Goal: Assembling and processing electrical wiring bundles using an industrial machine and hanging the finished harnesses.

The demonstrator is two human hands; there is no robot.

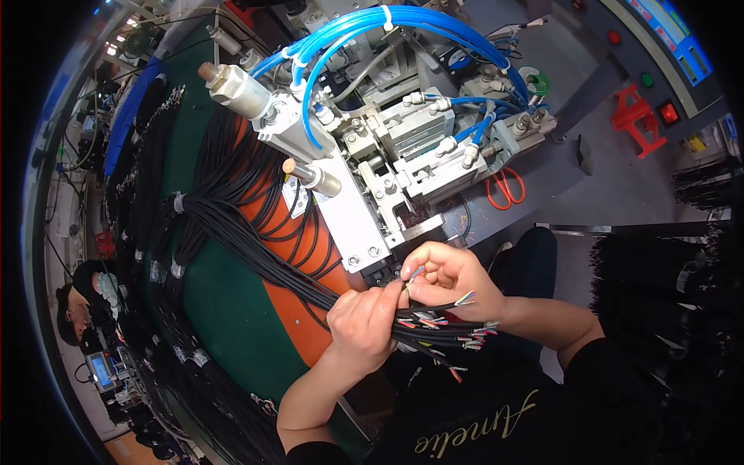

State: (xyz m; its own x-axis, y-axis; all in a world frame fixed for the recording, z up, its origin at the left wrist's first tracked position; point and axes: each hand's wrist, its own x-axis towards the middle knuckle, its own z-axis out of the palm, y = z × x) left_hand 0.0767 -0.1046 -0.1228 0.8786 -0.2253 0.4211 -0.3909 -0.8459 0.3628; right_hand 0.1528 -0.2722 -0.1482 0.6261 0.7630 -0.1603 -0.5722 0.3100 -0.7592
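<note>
Gripping black cable bundle (271, 260), left to centre of frame, in fisted left hand (363, 322), pinching coloured wires (418, 272) in curled right hand (453, 275), jacket-stripping apparently done on visible ends, remainder unclear.

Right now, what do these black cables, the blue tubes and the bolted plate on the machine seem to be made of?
Black cables: satin rubber or soft plastic, apparently, bending softly and ending in thin coloured wires.
Blue tubes: probably plastic, given glossy highlights and smooth curves.
Bolted plate: pale, satin metal, seemingly; flat with crisp edges, exact metal unclear.
</note>
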